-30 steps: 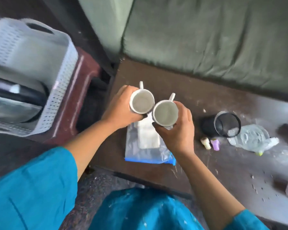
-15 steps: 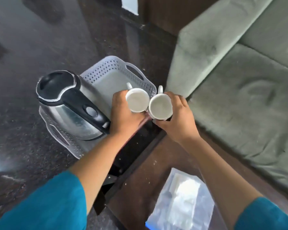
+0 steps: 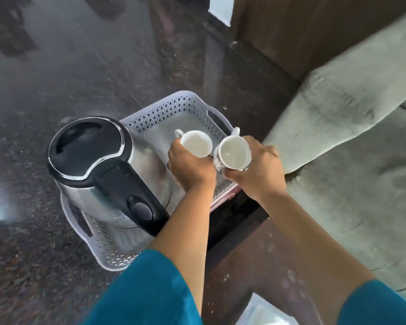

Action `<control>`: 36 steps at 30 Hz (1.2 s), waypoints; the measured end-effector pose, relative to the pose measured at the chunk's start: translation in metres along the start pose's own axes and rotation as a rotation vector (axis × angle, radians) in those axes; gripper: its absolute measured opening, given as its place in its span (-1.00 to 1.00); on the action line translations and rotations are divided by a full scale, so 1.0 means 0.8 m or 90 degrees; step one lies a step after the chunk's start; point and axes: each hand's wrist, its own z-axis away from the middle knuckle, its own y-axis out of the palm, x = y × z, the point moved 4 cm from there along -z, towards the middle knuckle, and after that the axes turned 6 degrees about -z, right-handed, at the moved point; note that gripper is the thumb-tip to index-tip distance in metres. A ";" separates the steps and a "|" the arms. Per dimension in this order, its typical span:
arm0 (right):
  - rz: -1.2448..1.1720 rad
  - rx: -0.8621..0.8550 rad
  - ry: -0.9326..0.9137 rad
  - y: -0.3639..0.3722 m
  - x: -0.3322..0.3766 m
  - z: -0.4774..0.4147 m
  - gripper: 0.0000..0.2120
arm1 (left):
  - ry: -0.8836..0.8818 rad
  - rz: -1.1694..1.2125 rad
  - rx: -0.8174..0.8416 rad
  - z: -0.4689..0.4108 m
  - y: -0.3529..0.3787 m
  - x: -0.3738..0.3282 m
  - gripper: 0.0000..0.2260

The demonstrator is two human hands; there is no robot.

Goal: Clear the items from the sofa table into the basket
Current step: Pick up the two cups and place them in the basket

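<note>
Two white cups held over the white perforated basket (image 3: 169, 109), one in the left hand (image 3: 190, 168), one in the right hand (image 3: 259, 173). Left cup (image 3: 195, 143) and right cup (image 3: 234, 153) just beside each other, mouths up. Steel kettle (image 3: 103, 170) standing in the basket's left half.

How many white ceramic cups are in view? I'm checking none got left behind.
2. One white ceramic cup in the left hand, the other in the right hand, both over the white perforated plastic basket. Others may be out of view.

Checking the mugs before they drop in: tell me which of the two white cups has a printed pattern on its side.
The cup in the right hand, at: dark speckled print shows on its wall. The left hand's cup shows none.
</note>
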 end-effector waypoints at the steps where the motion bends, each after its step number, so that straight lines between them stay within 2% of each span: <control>1: 0.022 0.001 0.014 0.006 -0.002 -0.001 -0.44 | -0.016 0.011 -0.013 -0.003 0.003 0.001 -0.42; 6: 0.169 0.000 0.024 0.029 -0.009 0.003 -0.40 | -0.086 0.107 -0.060 -0.016 0.025 -0.001 -0.34; 11: 0.169 0.069 0.061 0.047 -0.019 -0.008 -0.46 | -0.125 0.082 -0.049 -0.036 0.050 -0.001 -0.46; 15: 0.182 0.127 0.105 0.056 -0.012 -0.024 -0.54 | -0.120 0.060 -0.043 -0.047 0.056 -0.002 -0.42; 18: 0.188 0.094 0.121 0.061 -0.004 -0.025 -0.58 | -0.131 0.092 -0.039 -0.052 0.058 -0.005 -0.35; 21: 0.233 0.043 0.101 0.067 -0.002 -0.014 -0.46 | -0.150 0.147 -0.012 -0.054 0.061 -0.006 -0.30; 25: 0.281 0.007 0.054 0.067 -0.001 -0.007 -0.39 | -0.138 0.145 -0.018 -0.051 0.062 0.000 -0.41; 27: 0.286 0.019 0.060 0.068 -0.001 -0.008 -0.43 | -0.129 0.151 -0.010 -0.052 0.064 0.004 -0.43; 31: 0.264 0.033 0.106 0.072 -0.001 -0.008 -0.66 | -0.143 0.167 0.004 -0.050 0.064 0.005 -0.35; 34: 0.263 0.036 0.109 0.072 -0.001 -0.007 -0.70 | -0.146 0.196 0.016 -0.042 0.063 0.005 -0.45; 36: 0.264 0.039 0.107 0.073 -0.002 -0.006 -0.68 | -0.141 0.187 0.038 -0.039 0.064 0.004 -0.43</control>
